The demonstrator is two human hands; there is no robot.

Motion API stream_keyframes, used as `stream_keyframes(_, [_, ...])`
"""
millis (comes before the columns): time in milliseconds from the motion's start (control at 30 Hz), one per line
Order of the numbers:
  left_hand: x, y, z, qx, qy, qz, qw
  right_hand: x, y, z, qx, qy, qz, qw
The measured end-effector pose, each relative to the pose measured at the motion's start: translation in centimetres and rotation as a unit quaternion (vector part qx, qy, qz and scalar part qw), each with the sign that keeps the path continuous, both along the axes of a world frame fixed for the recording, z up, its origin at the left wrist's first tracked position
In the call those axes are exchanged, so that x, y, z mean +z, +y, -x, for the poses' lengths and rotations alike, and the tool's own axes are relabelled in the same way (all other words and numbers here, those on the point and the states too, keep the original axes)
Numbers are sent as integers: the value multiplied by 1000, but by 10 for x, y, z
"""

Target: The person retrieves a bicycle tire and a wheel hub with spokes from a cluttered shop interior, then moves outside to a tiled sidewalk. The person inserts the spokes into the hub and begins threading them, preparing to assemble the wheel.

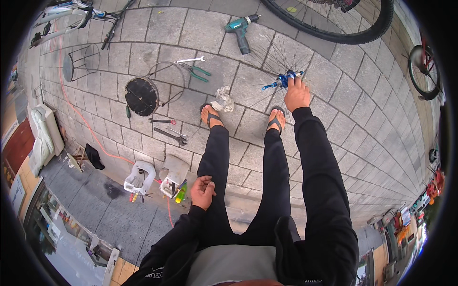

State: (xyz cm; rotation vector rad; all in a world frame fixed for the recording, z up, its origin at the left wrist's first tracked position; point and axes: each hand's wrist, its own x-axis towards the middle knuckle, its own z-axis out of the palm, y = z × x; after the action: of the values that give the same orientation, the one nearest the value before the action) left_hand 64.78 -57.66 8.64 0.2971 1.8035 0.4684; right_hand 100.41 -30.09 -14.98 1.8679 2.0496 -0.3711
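My right hand reaches out past my right foot, its fingers closed on a blue bicycle hub. Thin loose spokes fan out from the hub over the paving, with no rim around them. By my left thigh, my left hand rests with its fingers loosely curled and nothing visible in it. A green and black cordless drill lies beyond the hub. To the left of the hub are a crumpled whitish rag, green-handled pliers and a wrench.
A round black-topped stool stands to the left, with an adjustable wrench nearby. Two cut plastic containers hold small items. A bicycle wheel is at the far edge. An orange cable crosses the paving.
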Motion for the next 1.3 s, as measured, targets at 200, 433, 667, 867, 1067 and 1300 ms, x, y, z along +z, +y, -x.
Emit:
stream_keyframes(200, [-4,6,8,36,-15,27,999,46,-66,43,-48,110,-5,993])
stream_keyframes(433, [5,59,62,124,-30,14,992,160,-132,82,-151,113,76,979])
stream_keyframes(667, [59,152,117,112,-20,-25,993,233,-118,82,-231,140,46,962])
stream_keyframes(867, [94,243,125,120,28,-114,986,234,-70,98,-202,135,148,959])
stream_keyframes(1067, [122,328,75,96,-26,-179,979,256,36,115,-165,193,86,963])
stream_keyframes(1300, [95,415,53,-75,-91,-192,974,257,169,141,-145,218,47,964])
